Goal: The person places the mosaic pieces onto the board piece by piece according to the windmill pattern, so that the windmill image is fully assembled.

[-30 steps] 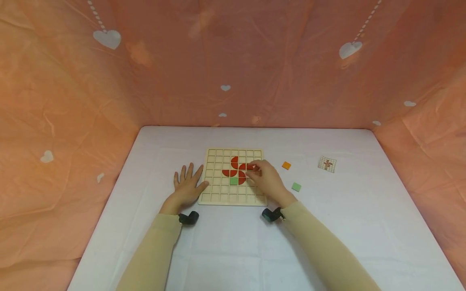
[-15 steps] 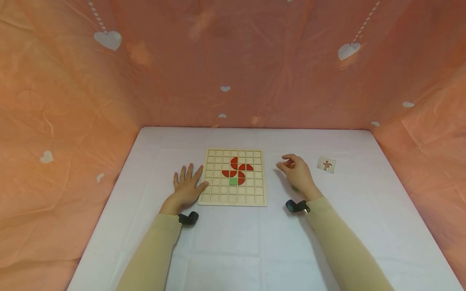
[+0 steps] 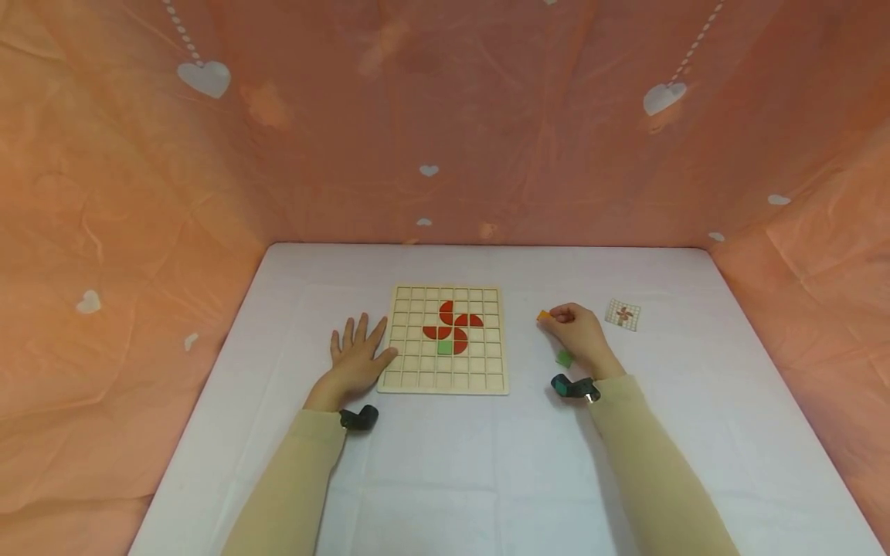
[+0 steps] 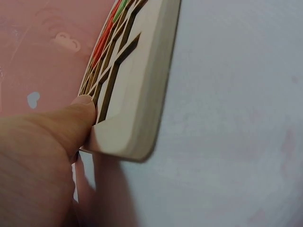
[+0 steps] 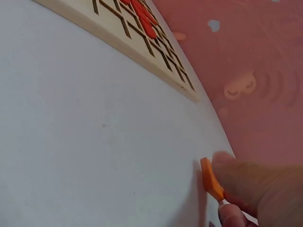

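A wooden grid board (image 3: 412,380) lies flat on the white table, with red quarter-circle pieces (image 3: 460,340) forming a pinwheel and one green square tile (image 3: 445,347) set in its cells. My left hand (image 3: 354,361) rests with fingers spread at the board's left side, its thumb touching the edge, as the left wrist view also shows. Right of the board, my right hand (image 3: 579,332) pinches an orange square tile (image 5: 211,179) between thumb and fingers, tilted on edge just over the table. A loose green square tile (image 3: 564,359) lies below that hand, partly covered by it.
A small pattern card (image 3: 623,315) printed with a red pinwheel on a grid lies right of my right hand. Orange cloth (image 3: 445,123) with white hearts hangs behind and beside the white table (image 3: 431,479).
My right hand has left the board, moved right and picked up the orange tile, which lay flat on the table. The left hand stays at the board's edge.
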Demonstrator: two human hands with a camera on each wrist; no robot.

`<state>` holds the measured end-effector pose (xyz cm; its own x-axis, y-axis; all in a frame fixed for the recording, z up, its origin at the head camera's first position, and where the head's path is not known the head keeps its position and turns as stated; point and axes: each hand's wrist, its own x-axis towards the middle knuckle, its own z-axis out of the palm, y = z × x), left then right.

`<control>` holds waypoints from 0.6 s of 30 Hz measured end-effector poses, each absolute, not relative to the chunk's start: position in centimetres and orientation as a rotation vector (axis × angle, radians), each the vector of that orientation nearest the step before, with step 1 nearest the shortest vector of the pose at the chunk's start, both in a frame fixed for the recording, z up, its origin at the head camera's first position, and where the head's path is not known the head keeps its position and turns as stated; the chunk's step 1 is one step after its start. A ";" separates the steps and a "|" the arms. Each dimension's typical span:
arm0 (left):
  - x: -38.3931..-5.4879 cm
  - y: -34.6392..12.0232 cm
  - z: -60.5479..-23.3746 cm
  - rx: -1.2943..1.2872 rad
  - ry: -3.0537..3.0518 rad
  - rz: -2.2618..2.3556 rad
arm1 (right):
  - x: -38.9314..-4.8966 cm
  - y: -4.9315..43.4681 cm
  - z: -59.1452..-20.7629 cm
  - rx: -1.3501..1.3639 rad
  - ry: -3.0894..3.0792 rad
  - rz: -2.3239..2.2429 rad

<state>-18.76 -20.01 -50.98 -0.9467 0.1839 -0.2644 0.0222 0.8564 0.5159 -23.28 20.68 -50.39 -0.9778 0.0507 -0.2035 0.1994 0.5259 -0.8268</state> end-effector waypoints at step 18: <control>-18.8 -20.1 -51.2 0.178 2.734 0.753 | -23.5 19.9 -50.4 0.265 2.693 -1.268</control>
